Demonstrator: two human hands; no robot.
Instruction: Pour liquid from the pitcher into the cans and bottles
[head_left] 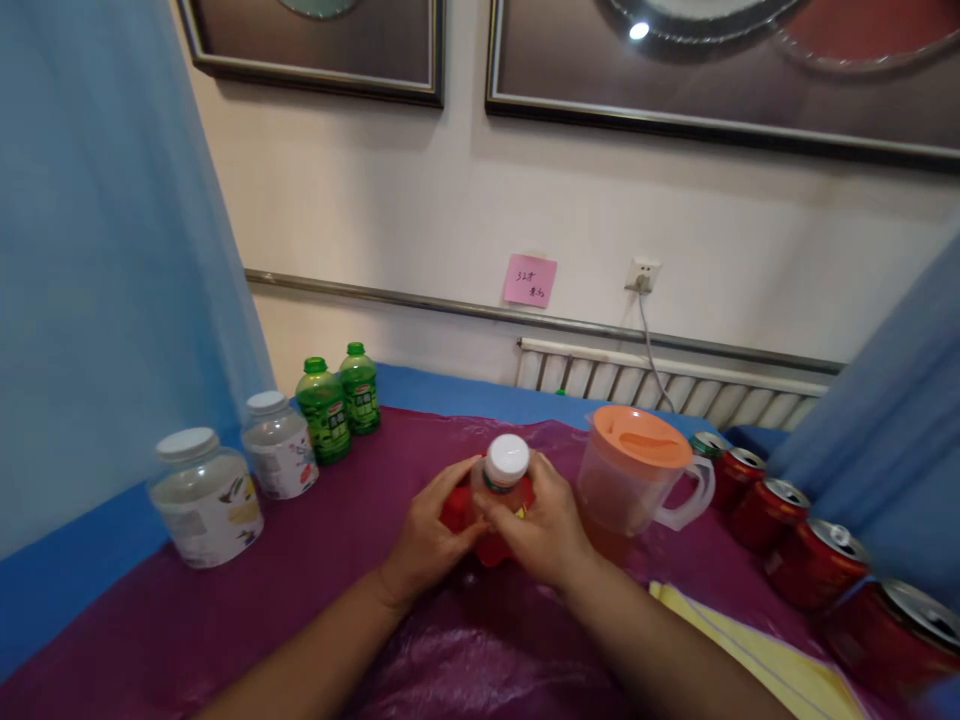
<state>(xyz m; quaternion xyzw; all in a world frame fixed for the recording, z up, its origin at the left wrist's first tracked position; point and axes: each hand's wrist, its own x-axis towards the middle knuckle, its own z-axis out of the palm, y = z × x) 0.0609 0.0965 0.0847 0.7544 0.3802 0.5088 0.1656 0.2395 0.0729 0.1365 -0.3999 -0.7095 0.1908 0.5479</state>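
A clear bottle with a white cap (508,459) and a red label stands upright near the middle of the purple cloth (360,610). My left hand (433,530) is wrapped round its left side. From the right, my right hand (546,520) grips the same bottle, its thumb across the front just below the cap. The fingers behind the bottle are hidden. Right of my hands is a clear pitcher (616,485) with an orange lid.
Two white-capped jars (206,505) (281,450) and two green bottles (324,415) (360,392) stand at left. Several red cans (814,570) line the right side, near a folded yellow cloth (757,645). Behind are a radiator (592,375) and wall.
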